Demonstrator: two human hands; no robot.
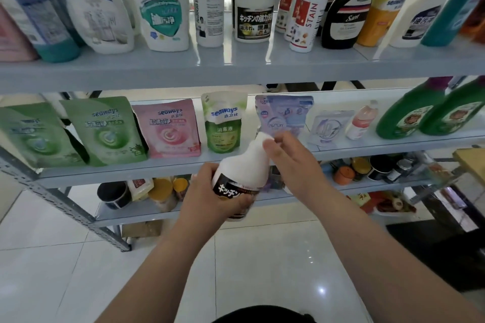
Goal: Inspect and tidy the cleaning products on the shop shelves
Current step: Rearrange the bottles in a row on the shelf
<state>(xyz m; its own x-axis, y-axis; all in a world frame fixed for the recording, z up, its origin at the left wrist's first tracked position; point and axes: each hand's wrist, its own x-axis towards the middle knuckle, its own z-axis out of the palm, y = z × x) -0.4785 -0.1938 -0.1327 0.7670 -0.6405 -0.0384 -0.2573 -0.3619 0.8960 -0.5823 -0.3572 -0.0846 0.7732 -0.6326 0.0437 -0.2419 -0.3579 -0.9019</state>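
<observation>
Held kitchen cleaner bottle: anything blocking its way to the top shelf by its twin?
Nothing visible. The left hand grips the kitchen cleaner bottle in open air below the top shelf, whose front strip before the matching bottle is bare. Gaps beside it look tight.

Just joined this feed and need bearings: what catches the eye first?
A white bottle with a black label, held mid-frame before the middle shelf: the left hand grips its base, the right hand pinches its cap. A matching bottle stands on the top shelf, beside three red-capped bottles.
</observation>
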